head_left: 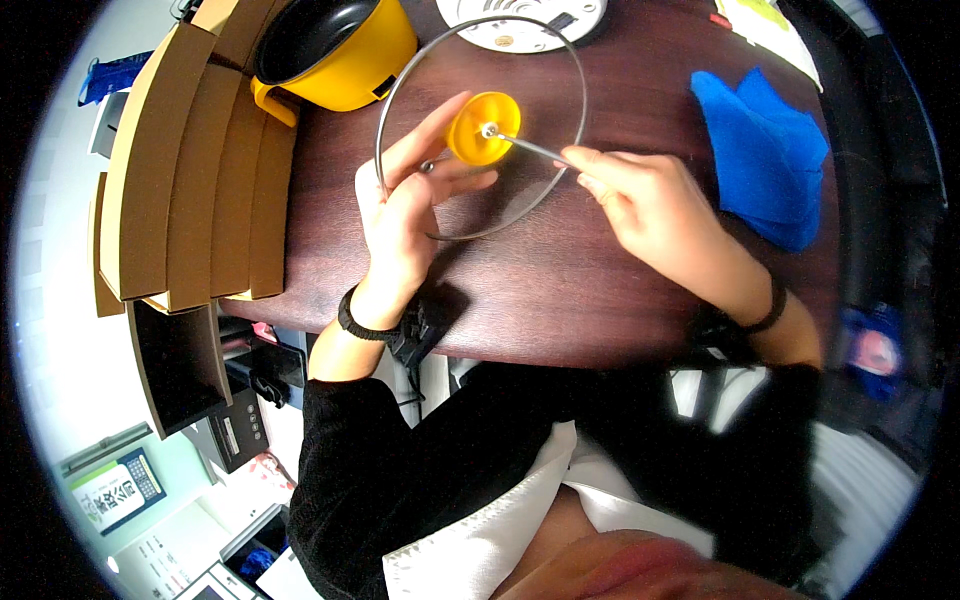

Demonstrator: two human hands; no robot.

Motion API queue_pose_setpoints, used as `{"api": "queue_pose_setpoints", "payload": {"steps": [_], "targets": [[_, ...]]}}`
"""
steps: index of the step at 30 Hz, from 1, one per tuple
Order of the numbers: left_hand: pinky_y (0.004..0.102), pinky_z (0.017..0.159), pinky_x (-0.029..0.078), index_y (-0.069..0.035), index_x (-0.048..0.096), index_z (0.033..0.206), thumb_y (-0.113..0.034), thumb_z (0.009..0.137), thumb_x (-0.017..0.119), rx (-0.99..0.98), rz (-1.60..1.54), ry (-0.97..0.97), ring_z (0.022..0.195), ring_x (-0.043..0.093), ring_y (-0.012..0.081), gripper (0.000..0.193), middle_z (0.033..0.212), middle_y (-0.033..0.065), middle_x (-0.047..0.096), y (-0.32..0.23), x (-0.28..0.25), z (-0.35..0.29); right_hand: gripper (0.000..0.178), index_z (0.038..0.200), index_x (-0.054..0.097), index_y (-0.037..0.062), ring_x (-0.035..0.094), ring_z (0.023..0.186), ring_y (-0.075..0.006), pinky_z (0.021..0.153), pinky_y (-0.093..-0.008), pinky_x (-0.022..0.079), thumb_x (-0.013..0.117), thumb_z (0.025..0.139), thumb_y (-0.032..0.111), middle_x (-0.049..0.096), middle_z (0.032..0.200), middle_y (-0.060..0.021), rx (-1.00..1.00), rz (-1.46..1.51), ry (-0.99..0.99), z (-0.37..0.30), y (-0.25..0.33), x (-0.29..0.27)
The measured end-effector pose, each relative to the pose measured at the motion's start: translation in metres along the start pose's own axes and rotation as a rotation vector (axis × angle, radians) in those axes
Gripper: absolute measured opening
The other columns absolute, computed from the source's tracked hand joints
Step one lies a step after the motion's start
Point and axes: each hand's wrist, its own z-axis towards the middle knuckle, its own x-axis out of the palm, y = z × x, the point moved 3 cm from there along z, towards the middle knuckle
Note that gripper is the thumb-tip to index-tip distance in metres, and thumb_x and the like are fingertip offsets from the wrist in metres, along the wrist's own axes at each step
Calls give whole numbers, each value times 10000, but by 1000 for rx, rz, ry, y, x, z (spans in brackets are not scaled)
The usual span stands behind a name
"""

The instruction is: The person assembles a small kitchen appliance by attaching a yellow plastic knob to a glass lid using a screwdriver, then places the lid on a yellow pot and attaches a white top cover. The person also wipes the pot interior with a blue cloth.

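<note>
A clear glass lid with a metal rim is held up above the table by my left hand, closed around its left side. Near the lid's middle, beside my left fingers, is a yellow cup-shaped knob with a small metal screw at its centre. My right hand pinches the thin metal shaft of a screwdriver, whose tip meets the screw. The screwdriver's handle is hidden by my right hand. A small metal-ringed hole shows in the glass near my left thumb.
A yellow pot with a dark inside stands at the far left, next to stacked brown cardboard boxes. A round white appliance base lies at the back. Blue cloth rests on the right of the dark wooden table.
</note>
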Motion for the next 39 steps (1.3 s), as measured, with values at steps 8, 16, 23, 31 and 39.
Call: {"api": "queue_pose_setpoints", "payload": {"steps": [8, 16, 23, 31, 39], "targets": [[401, 848, 575, 136, 426, 1328, -63, 752, 373, -57, -59, -21, 1072, 622, 350, 612, 1317, 276, 499, -4, 8, -1, 233, 1083, 642, 34, 637, 689, -360, 602, -432, 512, 574, 867, 92, 654, 821, -180, 0, -161, 68, -1, 12, -20], [398, 844, 577, 147, 417, 1329, -63, 724, 376, -65, -55, -4, 1070, 622, 357, 641, 1315, 281, 499, -3, 6, 1, 244, 1091, 641, 30, 635, 676, -360, 587, -432, 508, 579, 861, 84, 648, 799, -183, 2, -157, 55, -3, 14, -17], [394, 847, 576, 143, 412, 1335, -60, 711, 384, -51, -110, -6, 1068, 625, 353, 656, 1314, 275, 502, -5, 5, 1, 297, 1122, 630, 11, 648, 705, -367, 608, -419, 521, 561, 833, 13, 645, 813, -212, 31, 47, 17, -4, 5, -2], [417, 847, 576, 152, 407, 1331, -69, 712, 380, -12, -30, -30, 1047, 633, 366, 658, 1291, 286, 515, -2, 2, -1, 312, 1134, 623, 2, 651, 694, -364, 600, -396, 521, 552, 831, -24, 638, 809, -221, 56, 195, -57, -10, 0, 17], [412, 819, 583, 173, 419, 1308, -78, 689, 384, -4, 133, -60, 1036, 643, 358, 669, 1256, 290, 541, -5, 9, -1, 286, 1115, 637, 20, 636, 645, -364, 582, -433, 518, 565, 838, 38, 642, 794, -186, -3, -151, 27, -3, 11, -7]]}}
